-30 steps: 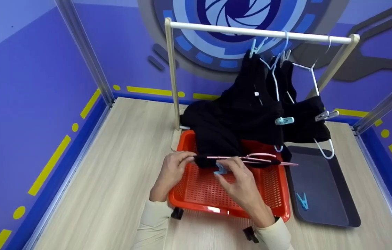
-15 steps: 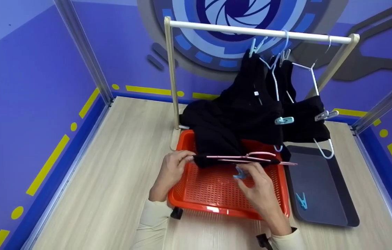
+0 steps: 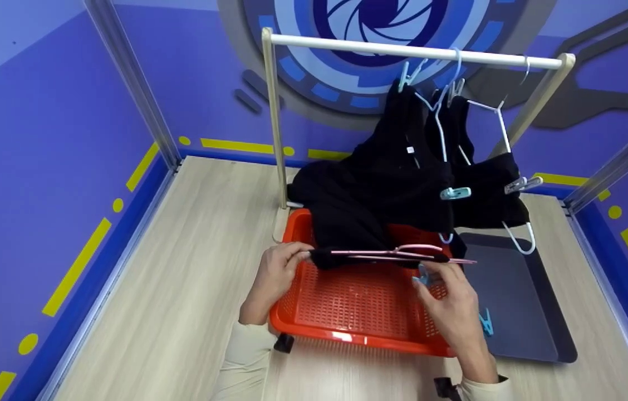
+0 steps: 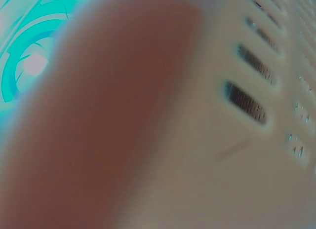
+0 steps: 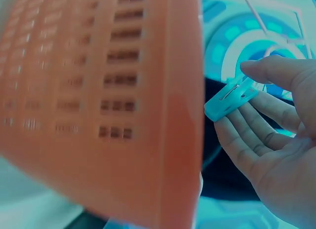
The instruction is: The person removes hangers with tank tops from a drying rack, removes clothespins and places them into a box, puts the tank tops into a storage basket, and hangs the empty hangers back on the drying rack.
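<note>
My left hand (image 3: 278,273) pinches the left end of a black garment (image 3: 322,259) hung on a pink hanger (image 3: 403,253), seen edge-on over the basket. In my right hand (image 3: 455,301) a light-blue clothespin (image 3: 421,277) is pinched between thumb and fingers, just below the garment's right end. The right wrist view shows this clothespin (image 5: 232,98) lying along the fingers, with the thumb on its upper end. A blurred part of the left hand (image 4: 103,110) fills much of the left wrist view, beside the basket wall (image 4: 247,174).
The red perforated basket (image 3: 292,328) sits in front of a clothes rack (image 3: 347,43). More black clothes (image 3: 392,184) hang there on hangers with clothespins (image 3: 456,193). At right stands a dark grey tray (image 3: 531,312), with another blue clothespin (image 3: 486,323) in it.
My right hand has slid right along the garment with the clothespin, from its middle to its right end. The left hand keeps its place, and the hanger has barely moved.
</note>
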The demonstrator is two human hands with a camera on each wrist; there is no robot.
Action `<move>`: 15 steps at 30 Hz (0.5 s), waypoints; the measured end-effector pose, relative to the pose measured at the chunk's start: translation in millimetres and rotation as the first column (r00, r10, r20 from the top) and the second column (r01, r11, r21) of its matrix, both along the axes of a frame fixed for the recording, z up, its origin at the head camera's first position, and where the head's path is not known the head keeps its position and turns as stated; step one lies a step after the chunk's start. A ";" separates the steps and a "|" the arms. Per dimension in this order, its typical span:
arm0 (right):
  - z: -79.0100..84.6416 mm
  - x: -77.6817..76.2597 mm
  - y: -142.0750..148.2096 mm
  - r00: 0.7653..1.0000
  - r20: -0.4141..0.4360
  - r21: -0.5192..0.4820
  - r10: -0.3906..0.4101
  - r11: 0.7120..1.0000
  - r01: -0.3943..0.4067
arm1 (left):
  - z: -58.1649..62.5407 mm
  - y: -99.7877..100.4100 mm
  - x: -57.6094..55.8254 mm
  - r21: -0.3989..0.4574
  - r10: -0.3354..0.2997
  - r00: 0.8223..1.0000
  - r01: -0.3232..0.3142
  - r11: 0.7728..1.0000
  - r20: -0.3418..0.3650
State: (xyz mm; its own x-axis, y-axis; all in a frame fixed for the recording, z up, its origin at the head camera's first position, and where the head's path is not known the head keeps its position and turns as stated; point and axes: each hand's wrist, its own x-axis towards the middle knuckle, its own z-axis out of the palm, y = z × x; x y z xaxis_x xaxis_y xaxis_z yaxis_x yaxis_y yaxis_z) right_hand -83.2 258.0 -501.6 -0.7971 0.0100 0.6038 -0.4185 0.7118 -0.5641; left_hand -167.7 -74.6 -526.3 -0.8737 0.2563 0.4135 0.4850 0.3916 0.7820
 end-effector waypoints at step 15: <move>-1.8 14.1 56.0 0.948 0.209 -0.052 -0.242 0.965 0.258 | -1.3 -0.6 0.7 0.018 -0.003 1.000 0.003 1.000 0.013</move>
